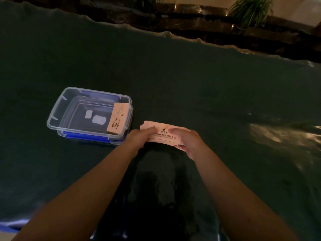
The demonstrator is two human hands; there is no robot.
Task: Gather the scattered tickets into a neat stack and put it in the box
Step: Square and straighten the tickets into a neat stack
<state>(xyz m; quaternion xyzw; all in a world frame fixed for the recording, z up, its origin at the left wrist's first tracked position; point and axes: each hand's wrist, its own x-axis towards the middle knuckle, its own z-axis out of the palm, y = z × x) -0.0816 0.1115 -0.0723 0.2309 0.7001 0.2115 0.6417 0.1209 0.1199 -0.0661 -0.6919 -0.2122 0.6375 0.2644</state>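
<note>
We have the tickets [164, 133] pinched by both ends, left hand [139, 138] and right hand [188, 141] closed, just right of the box [69, 103]; thin, light, slippery paper, so we grip the short edges

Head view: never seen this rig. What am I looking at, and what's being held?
There is no robot here. A person wears a wide-angle camera on the head, looking forward and down, so the forearms enter from the bottom. The left hand and right hand hold a stack of pink tickets between them, edges not quite squared. To the left on the dark green table cover sits a clear plastic box with blue clips, open, with another ticket bundle leaning inside. Plants stand beyond the table.
</note>
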